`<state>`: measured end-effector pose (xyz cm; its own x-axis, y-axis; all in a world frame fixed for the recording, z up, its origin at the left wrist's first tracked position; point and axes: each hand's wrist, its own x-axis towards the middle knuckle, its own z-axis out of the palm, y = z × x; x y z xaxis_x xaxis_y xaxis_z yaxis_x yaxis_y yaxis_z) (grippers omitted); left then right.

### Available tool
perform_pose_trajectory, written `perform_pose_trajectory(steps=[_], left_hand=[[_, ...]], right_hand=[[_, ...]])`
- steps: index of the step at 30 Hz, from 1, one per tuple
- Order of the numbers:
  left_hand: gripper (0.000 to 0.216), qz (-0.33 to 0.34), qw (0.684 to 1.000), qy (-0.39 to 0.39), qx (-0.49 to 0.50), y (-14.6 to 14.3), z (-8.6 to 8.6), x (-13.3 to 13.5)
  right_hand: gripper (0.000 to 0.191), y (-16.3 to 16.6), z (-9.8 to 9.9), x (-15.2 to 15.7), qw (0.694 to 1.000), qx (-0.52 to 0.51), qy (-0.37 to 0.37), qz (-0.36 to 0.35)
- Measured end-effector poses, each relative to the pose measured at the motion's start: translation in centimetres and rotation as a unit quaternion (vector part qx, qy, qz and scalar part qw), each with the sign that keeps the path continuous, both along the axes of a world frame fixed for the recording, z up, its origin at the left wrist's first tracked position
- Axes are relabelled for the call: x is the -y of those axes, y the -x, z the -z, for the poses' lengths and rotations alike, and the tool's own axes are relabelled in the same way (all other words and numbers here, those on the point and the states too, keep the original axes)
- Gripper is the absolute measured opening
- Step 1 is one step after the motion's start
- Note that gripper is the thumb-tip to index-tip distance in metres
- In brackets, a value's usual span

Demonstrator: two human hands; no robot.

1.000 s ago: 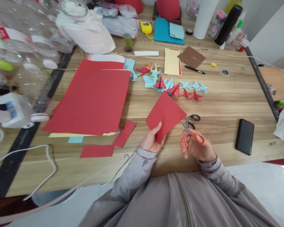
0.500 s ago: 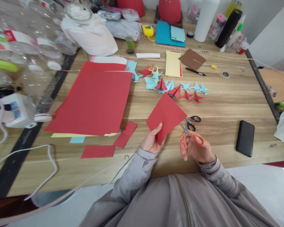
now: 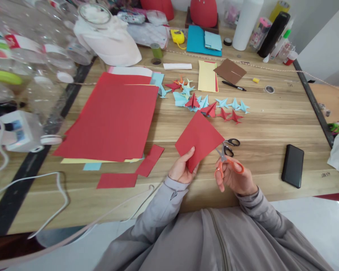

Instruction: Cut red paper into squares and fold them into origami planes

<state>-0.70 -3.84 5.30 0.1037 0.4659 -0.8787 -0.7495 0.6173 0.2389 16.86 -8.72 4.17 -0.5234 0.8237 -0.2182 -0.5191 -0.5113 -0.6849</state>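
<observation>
My left hand (image 3: 182, 168) pinches the lower corner of a red paper square (image 3: 199, 137), held like a diamond just above the wooden table (image 3: 271, 120). My right hand (image 3: 235, 177) grips orange-handled scissors (image 3: 225, 162), fingers through the loops, blades pointing up-left toward the square's right edge. A second pair with black handles (image 3: 230, 145) lies on the table just behind them. Folded red and light-blue paper shapes (image 3: 207, 103) are scattered beyond the square.
A stack of large red sheets (image 3: 110, 116) lies to the left, with red offcuts (image 3: 130, 171) in front. A black phone (image 3: 292, 165) rests at right. Yellow sheets (image 3: 206, 75), a pen (image 3: 233, 85), plastic bottles (image 3: 25, 56) and white cables (image 3: 45, 203) surround the area.
Almost nothing has moved; the hands, the red square and the scissors stay in nearly the same place while the view shifts slightly.
</observation>
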Motion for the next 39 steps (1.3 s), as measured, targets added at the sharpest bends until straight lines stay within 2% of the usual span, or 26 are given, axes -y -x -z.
perform_pose_trajectory(steps=[10,15,19,22,24,28,33,36,39], left_hand=[[0.013,-0.003,1.000,-0.009,0.005,0.2,-0.2,0.3],[0.012,0.009,0.994,-0.085,-0.063,0.6,0.7,0.6],[0.028,-0.010,0.968,-0.186,-0.165,1.1,1.9,0.9],[0.041,-0.043,0.925,-0.271,-0.264,1.7,2.6,1.3],[0.046,-0.058,0.906,-0.302,-0.292,2.1,2.9,1.5],[0.047,-0.010,0.931,-0.262,-0.254,2.3,3.2,1.3],[0.044,0.016,0.942,-0.204,-0.268,1.9,4.0,0.9],[0.045,0.012,0.942,-0.206,-0.266,1.6,4.5,0.8],[0.043,-0.006,0.928,-0.236,-0.289,1.4,5.0,0.8]], right_hand=[[0.040,-0.2,0.1,-0.4,0.998,-0.048,0.012,0.034],[0.051,-0.5,0.4,-0.8,0.997,-0.049,0.042,0.049],[0.060,-0.6,1.2,-0.8,0.998,-0.044,0.024,0.043],[0.063,-0.8,2.0,-0.5,0.998,-0.046,0.014,0.033],[0.065,-0.9,2.5,-0.4,0.998,-0.051,0.011,0.027],[0.056,-1.1,3.2,-0.1,0.998,-0.037,0.038,0.022],[0.042,-0.9,3.5,0.1,0.997,-0.039,0.057,0.027],[0.042,-0.9,3.6,0.1,0.998,-0.032,0.047,0.030],[0.044,-0.9,3.6,0.1,0.998,-0.031,0.035,0.030]])
